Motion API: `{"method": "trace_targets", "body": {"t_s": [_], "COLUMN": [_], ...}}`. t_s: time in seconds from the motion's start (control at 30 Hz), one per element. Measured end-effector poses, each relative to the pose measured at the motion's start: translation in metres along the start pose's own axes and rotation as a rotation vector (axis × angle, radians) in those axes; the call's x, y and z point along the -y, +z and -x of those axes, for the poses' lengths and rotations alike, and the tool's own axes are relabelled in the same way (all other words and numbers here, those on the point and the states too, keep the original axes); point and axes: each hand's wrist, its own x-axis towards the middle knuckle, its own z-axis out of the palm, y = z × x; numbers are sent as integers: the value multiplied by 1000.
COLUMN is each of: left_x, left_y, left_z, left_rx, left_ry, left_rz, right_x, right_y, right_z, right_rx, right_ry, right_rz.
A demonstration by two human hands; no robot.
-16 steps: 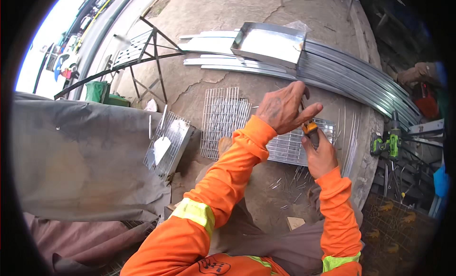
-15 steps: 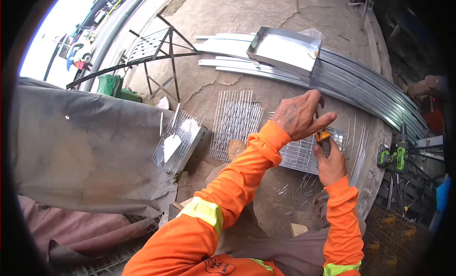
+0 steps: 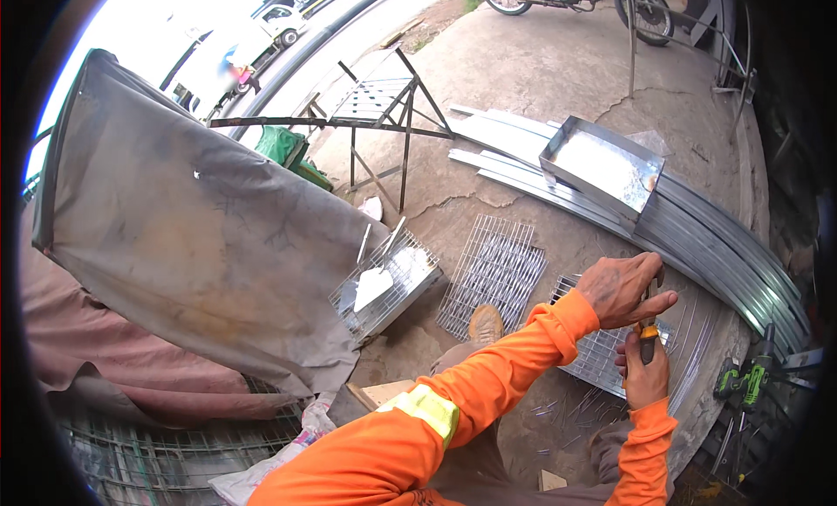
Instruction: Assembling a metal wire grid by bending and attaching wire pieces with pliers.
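My left hand point(image 3: 621, 288) reaches out in an orange sleeve and rests, fingers curled, on the top of a wire mesh panel point(image 3: 593, 359) lying on the concrete. Just below it, my right hand point(image 3: 645, 380) is closed around orange-handled pliers point(image 3: 648, 332), whose head is hidden under my left hand. Short cut wire pieces point(image 3: 558, 414) lie scattered on the ground beside the panel. My shoe point(image 3: 486, 325) sits left of the panel.
A second mesh stack point(image 3: 493, 275) and a small wire cage point(image 3: 384, 284) lie to the left. Long metal channels point(image 3: 724, 244) carry a shiny tray point(image 3: 602, 166). A green drill point(image 3: 745, 380) is at right, a grey tarp point(image 3: 192, 236) at left, a folding metal stand point(image 3: 384, 105) behind.
My head has turned, so the hands now sit lower and farther right in the picture. Both hands stay at the mesh panel, the right still gripping the pliers.
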Motion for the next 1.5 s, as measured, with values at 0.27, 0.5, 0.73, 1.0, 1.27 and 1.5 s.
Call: {"method": "trace_targets", "body": {"t_s": [0.27,0.5,0.73,1.0,1.27,1.5], "left_x": [7,2,1,0,-6,-3], "left_y": [-7,-18,-10,-8,-10,-14], "left_z": [0,3,1,5,5,7], "left_rx": [-108,-94,-64,-206,-225,-213], "left_ry": [191,232,177,244,227,220], "left_rz": [-5,-14,77,-30,9,-22], "right_x": [3,-4,2,8,12,13], "right_y": [8,18,17,22,21,26], "right_z": [2,10,13,22,28,33], "right_rx": [-28,21,26,85,133,191], "right_ry": [-30,-26,65,72,94,136], "right_rz": [-8,-134,-224,-248,-323,-408]}}
